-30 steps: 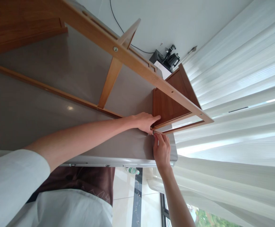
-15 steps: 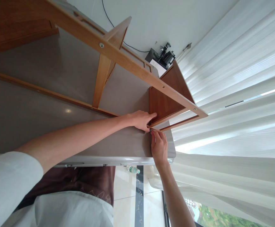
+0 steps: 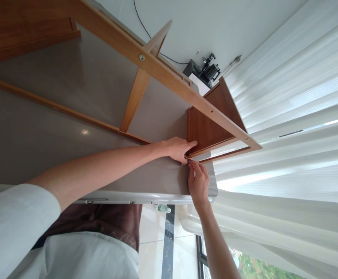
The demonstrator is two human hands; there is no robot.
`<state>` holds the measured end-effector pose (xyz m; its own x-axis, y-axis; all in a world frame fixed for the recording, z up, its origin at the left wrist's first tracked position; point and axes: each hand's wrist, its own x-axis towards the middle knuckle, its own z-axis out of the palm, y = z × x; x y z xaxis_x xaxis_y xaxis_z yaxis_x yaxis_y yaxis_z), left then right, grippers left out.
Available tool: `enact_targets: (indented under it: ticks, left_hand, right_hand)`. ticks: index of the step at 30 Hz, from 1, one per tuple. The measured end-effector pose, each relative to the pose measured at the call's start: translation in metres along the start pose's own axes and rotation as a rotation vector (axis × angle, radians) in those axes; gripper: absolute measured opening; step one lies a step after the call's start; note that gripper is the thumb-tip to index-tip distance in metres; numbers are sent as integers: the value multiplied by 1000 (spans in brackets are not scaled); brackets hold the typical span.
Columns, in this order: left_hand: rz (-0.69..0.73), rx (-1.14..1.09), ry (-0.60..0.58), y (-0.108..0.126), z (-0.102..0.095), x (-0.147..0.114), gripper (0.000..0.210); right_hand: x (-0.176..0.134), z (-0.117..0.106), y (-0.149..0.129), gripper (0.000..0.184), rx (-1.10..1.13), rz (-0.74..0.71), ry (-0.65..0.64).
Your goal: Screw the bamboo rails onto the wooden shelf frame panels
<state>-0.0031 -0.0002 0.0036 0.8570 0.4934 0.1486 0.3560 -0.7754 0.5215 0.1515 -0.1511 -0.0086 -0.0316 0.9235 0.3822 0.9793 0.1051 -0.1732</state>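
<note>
A wooden shelf frame with upright panels lies on a grey-brown tabletop. My left hand reaches across to its near right corner, with fingers wrapped round the lower rail and the thumb against the reddish end panel. Just beside it, my right hand is closed in a pinch at that same corner. A tiny dark thing shows at the right fingertips, too small to name. Farther left, a wooden divider stands between the upper and lower rails.
White curtains hang close on the right. A black kettle stands on a small cabinet behind the table. On the floor below the table's front edge is a plastic bottle. A dark cable runs along the wall.
The view has shifted slightly, so the frame and both hands appear a little farther right. Both hands keep their places at the corner, and the right fingers still pinch there.
</note>
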Motion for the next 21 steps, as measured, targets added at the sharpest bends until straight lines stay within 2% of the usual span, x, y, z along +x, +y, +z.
enact_targets:
  ticks: [9, 21]
  left_hand:
    - [-3, 50, 6, 3, -1, -1, 65]
    - [-54, 249, 23, 6, -2, -8, 57]
  right_hand:
    - [-8, 14, 5, 28, 118, 82, 119]
    - [-7, 24, -1, 26, 240, 118, 187]
